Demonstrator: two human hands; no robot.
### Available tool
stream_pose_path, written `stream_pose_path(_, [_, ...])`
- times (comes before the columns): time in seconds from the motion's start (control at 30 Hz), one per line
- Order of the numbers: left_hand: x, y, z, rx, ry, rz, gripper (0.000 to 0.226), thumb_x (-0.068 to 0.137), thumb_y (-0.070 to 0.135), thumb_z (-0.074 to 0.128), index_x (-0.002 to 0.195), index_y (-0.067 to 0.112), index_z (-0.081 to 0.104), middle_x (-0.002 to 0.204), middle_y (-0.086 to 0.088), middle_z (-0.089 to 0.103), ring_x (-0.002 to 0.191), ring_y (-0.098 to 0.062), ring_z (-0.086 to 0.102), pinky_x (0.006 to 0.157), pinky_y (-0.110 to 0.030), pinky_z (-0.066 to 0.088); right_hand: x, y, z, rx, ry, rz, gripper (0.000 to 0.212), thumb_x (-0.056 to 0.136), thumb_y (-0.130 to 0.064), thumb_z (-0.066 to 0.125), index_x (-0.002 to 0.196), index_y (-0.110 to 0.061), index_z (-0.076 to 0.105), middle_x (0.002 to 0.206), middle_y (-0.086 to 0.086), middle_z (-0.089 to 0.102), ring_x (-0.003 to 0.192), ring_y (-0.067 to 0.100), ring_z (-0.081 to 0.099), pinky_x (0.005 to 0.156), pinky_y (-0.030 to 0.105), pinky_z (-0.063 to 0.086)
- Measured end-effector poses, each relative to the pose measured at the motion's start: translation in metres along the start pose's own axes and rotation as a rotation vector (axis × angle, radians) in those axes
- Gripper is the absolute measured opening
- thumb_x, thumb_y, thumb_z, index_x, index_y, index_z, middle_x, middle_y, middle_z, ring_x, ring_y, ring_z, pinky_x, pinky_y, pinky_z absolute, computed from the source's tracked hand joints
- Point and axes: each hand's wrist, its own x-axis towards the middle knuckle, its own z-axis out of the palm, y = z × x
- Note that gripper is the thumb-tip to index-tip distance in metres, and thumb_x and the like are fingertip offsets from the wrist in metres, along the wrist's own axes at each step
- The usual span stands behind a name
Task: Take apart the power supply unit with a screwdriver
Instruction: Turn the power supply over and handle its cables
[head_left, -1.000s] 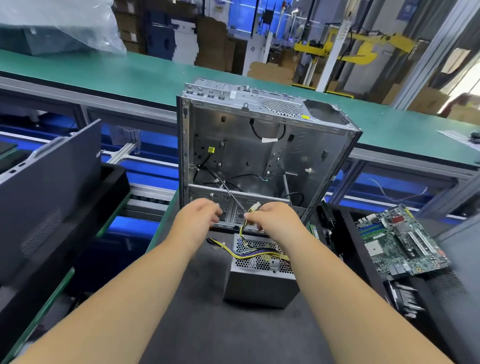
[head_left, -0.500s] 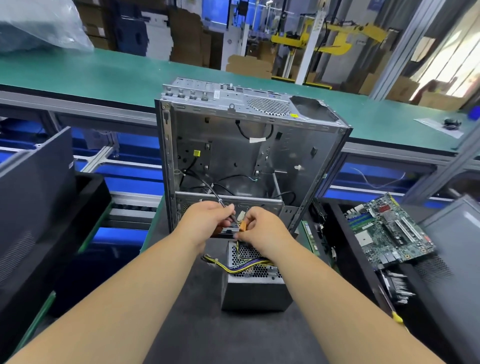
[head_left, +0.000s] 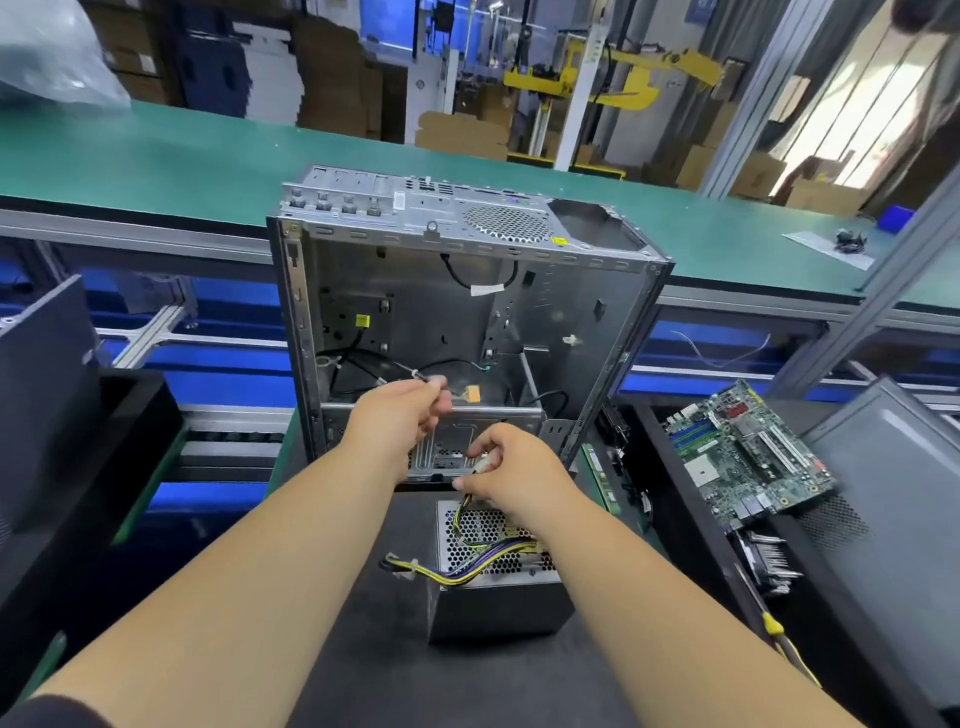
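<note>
On the dark desk, dead centre: open PC case standing upright, side panel off, interior facing camera. Inside it: bare metal walls, a few loose black cables, a white-tagged cable loop near the top, a small yellow-tagged connector on the left wall. Perforated fan grille on the top face.

Power supply unit is out of the case, sitting on the desk just in front of it, between the forearms. Grey metal box, honeycomb-perforated top, dark front side. Yellow/black/purple wire bundle exits across its top, one branch trailing off left, one rising to the right hand.

Left hand raised in front of the case's lower bay, fingers curled, pinching a thin cable from the case; small orange connector just right of the fingertips.

Right hand lower, above the PSU's far edge, fingers clamped on a white plug at the end of the PSU's wire.

Right side: black tray holding a green motherboard, tilted, with a finned heatsink below it. Yellow-handled screwdriver lies on the tray's near edge, untouched. Dark panels stacked at left.
</note>
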Motion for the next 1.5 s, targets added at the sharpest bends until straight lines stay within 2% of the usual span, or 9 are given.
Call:
stream_pose_path(0.17, [0.004,0.006,0.012,-0.142,0.010,-0.082,0.030,0.101,0.011,0.049,0.127,-0.004,0.052,0.120,-0.018,0.066,0.112,-0.028,0.065,0.073,-0.021,0.053,0.000,0.004,-0.001,-0.088,0.017,-0.005,0.022,0.078,-0.029,0.082,0.090,-0.024,0.065,0.072,-0.011,0.054,0.062,0.003,0.052,0.054,0.023,0.039])
stream_pose_path(0.33, [0.001,0.011,0.010,-0.107,-0.023,-0.193,0.018,0.095,0.011,0.044,0.082,0.007,0.056,0.060,-0.003,0.070,0.049,-0.009,0.063,0.045,-0.019,0.052,-0.001,0.006,0.003,-0.083,0.035,-0.004,0.018,0.078,-0.032,0.081,0.085,-0.028,0.064,0.075,-0.011,0.057,0.068,0.005,0.054,0.056,0.023,0.039])
stream_pose_path(0.53, [-0.001,0.016,0.008,-0.144,0.041,-0.269,0.026,0.097,0.010,0.041,0.075,0.010,0.055,0.040,0.005,0.052,0.031,-0.004,0.046,0.034,-0.014,0.037,-0.003,-0.002,0.004,0.103,-0.044,0.070,0.021,0.077,-0.017,0.082,0.087,-0.021,0.064,0.073,-0.002,0.065,0.055,0.006,0.062,0.055,0.022,0.050])
stream_pose_path(0.8, [-0.009,0.017,0.004,-0.334,-0.116,-0.213,0.028,0.096,0.001,0.032,0.113,-0.001,0.053,0.090,-0.014,0.073,0.086,-0.021,0.070,0.071,-0.028,0.054,-0.007,-0.015,-0.012,0.029,-0.216,0.072,0.035,0.078,0.006,0.070,0.106,-0.015,0.065,0.098,0.011,0.075,0.085,0.022,0.068,0.084,0.036,0.056])
stream_pose_path(1.0, [-0.006,0.013,0.003,-0.382,-0.170,-0.172,0.023,0.095,0.003,0.038,0.113,-0.003,0.053,0.092,-0.017,0.075,0.091,-0.024,0.073,0.078,-0.031,0.057,0.007,-0.009,-0.014,-0.036,0.182,-0.076,0.045,0.086,-0.003,0.051,0.120,-0.031,0.056,0.089,-0.007,0.064,0.080,0.012,0.060,0.071,0.029,0.050])
stream_pose_path(1.1, [-0.004,0.013,0.002,-0.394,-0.198,-0.152,0.021,0.095,0.004,0.040,0.110,-0.002,0.054,0.099,-0.020,0.074,0.096,-0.026,0.073,0.085,-0.033,0.057,0.022,-0.009,-0.013,-0.068,0.135,-0.061,0.068,0.086,-0.005,0.058,0.147,-0.028,0.038,0.099,-0.009,0.057,0.086,0.009,0.058,0.072,0.026,0.049])
stream_pose_path(1.27, [-0.001,0.013,0.000,-0.396,-0.242,-0.122,0.023,0.095,0.006,0.041,0.115,0.000,0.053,0.107,-0.019,0.073,0.103,-0.026,0.070,0.088,-0.032,0.056,0.044,-0.013,-0.011,-0.291,0.037,-0.070,0.067,0.086,-0.011,0.060,0.149,-0.014,0.037,0.140,0.008,0.040,0.126,0.028,0.044,0.100,0.043,0.047])
stream_pose_path(1.4, [0.002,0.016,0.005,0.193,-0.035,-0.006,0.014,0.095,0.009,0.046,0.105,0.014,0.056,0.094,-0.004,0.072,0.085,-0.012,0.069,0.072,-0.023,0.054,0.051,-0.011,-0.009,-0.446,0.037,-0.038,0.058,0.087,-0.022,0.058,0.143,-0.021,0.045,0.142,0.007,0.032,0.128,0.029,0.028,0.103,0.036,0.030])
stream_pose_path(1.5, [0.004,0.010,-0.008,0.851,0.149,0.473,0.027,0.087,0.014,0.053,0.111,0.026,0.059,0.107,0.002,0.060,0.092,-0.013,0.056,0.077,-0.023,0.046,0.052,-0.010,-0.008,-0.494,0.020,-0.049,0.053,0.087,-0.025,0.057,0.140,-0.024,0.049,0.139,0.008,0.031,0.125,0.030,0.026,0.101,0.038,0.029])
